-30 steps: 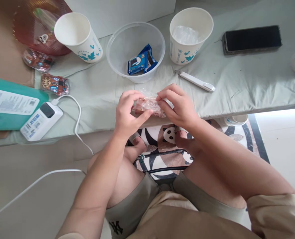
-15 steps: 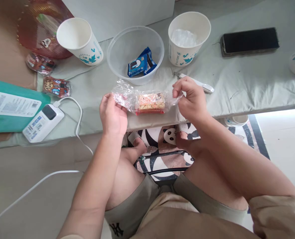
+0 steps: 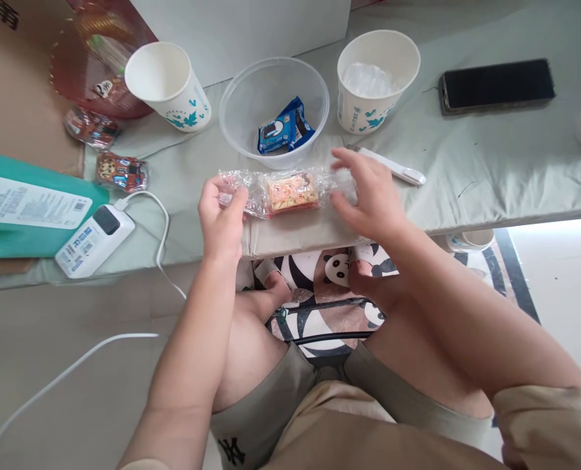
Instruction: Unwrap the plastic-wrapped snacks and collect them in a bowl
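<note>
A wrapped biscuit pack [image 3: 293,193], pale with red on it, lies at the table's front edge with clear plastic film [image 3: 254,189] spread out on both sides. My left hand [image 3: 222,219] pinches the left end of that film between thumb and fingers. At the right end, my right hand [image 3: 369,192] has its thumb and fingers apart around the film, and I see no grip there. Just behind the pack stands a clear plastic bowl [image 3: 236,134] holding blue snack packets [image 3: 281,134].
A white utility knife [image 3: 398,168] lies behind my right hand. Paper cups [image 3: 190,108] flank the bowl; the right one [image 3: 356,117] holds clear plastic. A phone [image 3: 496,85] rests further right. Leftward are brown snack packets [image 3: 121,171], a white power bank [image 3: 94,241] with cable and a green container [image 3: 26,202].
From being bunched in both hands, the film was spread sideways, showing the pack. Since then my left fingers have curled over the film's end, and my right fingers have opened.
</note>
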A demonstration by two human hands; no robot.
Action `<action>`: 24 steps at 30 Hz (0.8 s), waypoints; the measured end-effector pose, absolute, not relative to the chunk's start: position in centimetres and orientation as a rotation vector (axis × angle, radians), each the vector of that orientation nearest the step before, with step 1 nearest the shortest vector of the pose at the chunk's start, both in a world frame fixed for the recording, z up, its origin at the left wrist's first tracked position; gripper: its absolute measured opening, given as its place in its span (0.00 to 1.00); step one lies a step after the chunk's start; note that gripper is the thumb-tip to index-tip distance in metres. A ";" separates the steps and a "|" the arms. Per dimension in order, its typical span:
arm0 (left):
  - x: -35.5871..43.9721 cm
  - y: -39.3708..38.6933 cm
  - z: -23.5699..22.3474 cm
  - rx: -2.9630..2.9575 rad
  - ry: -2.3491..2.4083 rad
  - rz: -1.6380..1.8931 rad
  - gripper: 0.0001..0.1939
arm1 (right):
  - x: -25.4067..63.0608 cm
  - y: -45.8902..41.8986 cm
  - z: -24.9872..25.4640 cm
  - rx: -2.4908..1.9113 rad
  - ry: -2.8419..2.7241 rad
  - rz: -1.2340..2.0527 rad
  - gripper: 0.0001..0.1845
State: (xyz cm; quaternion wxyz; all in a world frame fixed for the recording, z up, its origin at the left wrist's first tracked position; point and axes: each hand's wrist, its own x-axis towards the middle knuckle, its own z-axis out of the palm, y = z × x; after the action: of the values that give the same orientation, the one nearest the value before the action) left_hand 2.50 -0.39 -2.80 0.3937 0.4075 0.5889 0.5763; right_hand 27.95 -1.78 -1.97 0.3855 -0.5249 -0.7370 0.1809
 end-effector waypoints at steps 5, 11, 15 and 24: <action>2.6 -0.1 -2.4 0.911 1.486 1.503 0.14 | 27.7 -1.3 -3.0 -1.384 -1.956 0.404 0.15; 2.6 0.4 -1.3 0.664 1.490 1.519 0.11 | 28.5 -1.8 -2.2 -1.286 -1.853 0.180 0.07; 2.3 0.8 -1.2 0.527 1.534 1.504 0.10 | 28.5 -2.7 -1.4 -1.191 -1.960 0.149 0.10; 2.2 0.2 -0.2 0.604 1.476 1.381 0.12 | 28.1 -4.1 -0.2 -1.216 -2.467 0.484 0.20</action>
State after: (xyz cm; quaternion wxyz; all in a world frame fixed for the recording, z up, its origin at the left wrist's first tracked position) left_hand 2.23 0.17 -0.23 0.4934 0.2489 0.6086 0.5694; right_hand 28.09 -4.09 -0.24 0.1738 -0.4287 -0.8700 0.1707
